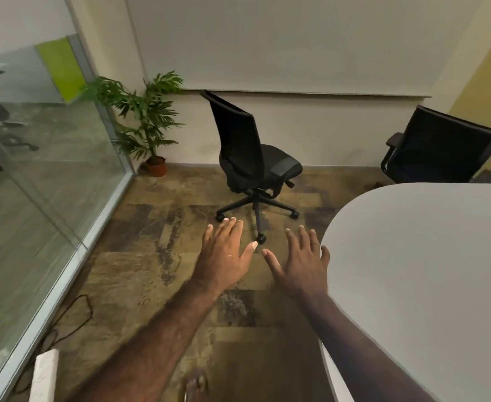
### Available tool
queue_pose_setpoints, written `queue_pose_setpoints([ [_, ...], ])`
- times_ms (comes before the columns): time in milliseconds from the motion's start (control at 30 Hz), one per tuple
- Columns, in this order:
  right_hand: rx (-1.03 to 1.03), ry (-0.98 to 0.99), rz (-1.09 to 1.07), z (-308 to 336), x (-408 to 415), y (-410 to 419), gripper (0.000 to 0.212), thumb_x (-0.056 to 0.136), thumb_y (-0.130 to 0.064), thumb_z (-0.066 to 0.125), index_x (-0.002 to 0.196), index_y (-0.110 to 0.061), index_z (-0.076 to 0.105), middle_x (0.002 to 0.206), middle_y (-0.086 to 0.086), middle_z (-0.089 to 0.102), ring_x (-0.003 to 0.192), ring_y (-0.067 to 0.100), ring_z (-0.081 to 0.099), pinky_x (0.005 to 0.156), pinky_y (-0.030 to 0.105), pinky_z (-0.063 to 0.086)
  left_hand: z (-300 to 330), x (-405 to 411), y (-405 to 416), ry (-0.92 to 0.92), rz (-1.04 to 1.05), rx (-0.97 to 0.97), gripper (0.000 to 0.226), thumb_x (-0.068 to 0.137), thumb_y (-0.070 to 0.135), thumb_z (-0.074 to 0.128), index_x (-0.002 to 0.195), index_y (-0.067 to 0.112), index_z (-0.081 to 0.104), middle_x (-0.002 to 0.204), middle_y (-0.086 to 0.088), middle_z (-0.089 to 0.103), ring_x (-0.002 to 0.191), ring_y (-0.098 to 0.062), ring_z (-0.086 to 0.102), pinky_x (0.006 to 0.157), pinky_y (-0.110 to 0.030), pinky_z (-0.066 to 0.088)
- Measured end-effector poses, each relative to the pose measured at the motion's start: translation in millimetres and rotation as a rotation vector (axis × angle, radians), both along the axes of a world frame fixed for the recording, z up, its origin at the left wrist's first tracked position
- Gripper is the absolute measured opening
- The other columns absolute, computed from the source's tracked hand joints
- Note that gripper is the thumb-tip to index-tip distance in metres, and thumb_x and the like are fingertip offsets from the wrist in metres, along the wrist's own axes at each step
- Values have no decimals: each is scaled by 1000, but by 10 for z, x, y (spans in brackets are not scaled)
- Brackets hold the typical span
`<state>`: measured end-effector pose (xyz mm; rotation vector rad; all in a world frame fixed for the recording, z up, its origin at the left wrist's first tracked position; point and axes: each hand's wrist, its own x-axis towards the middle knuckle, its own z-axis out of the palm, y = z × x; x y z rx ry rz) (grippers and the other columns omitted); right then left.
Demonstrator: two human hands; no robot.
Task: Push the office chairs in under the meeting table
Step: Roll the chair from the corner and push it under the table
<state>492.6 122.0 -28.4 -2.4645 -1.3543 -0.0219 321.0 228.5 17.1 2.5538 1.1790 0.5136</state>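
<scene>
A black armless office chair (250, 152) stands on the carpet ahead of me, apart from the table, its seat facing right. A second black chair (441, 146) with armrests sits at the far end of the white rounded meeting table (418, 271), its back toward me. My left hand (224, 253) and my right hand (299, 262) are stretched out in front of me, palms down, fingers spread, holding nothing. Both hover short of the nearer chair's wheeled base (257, 210). My right hand is beside the table's curved edge.
A glass partition (44, 181) runs along the left. A potted plant (148, 123) stands in the far corner. A dark cable (73, 317) lies on the floor by the glass. A white object (45, 375) sits at lower left. My bare foot (196, 384) shows below.
</scene>
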Motion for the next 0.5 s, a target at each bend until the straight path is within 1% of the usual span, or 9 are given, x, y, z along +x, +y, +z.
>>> queue_pose_setpoints([
  [200, -19, -27, -80, -168, 488, 1043, 103, 90, -99, 7, 169, -36, 28, 182, 1, 14, 169, 32, 4, 129, 60, -2, -216, 693, 1194, -9, -84, -29, 71, 108, 58, 44, 164, 16, 36, 171, -5, 36, 162, -19, 25, 134, -49, 14],
  [267, -24, -19, -136, -189, 682, 1371, 103, 90, -99, 6, 170, -37, 28, 182, 0, 14, 169, 31, 3, 130, 60, -2, -266, 956, 1595, -1, -121, -48, 71, 108, 58, 43, 165, 16, 34, 172, -4, 35, 163, -19, 23, 134, -48, 13],
  [400, -28, -16, -234, -151, 1083, 1894, 101, 92, -98, 8, 170, -37, 28, 183, 0, 13, 169, 30, 2, 129, 58, -6, -288, 1473, 2291, -3, -180, -89, 72, 108, 58, 43, 166, 17, 32, 173, -3, 33, 163, -18, 22, 134, -46, 12],
  [500, -4, -4, -307, -106, 1409, 2219, 101, 92, -98, 10, 168, -37, 32, 182, 0, 18, 169, 31, 6, 131, 60, 0, -289, 1853, 2702, 16, -237, -102, 72, 108, 58, 43, 166, 17, 32, 173, -3, 33, 163, -18, 21, 135, -48, 11],
])
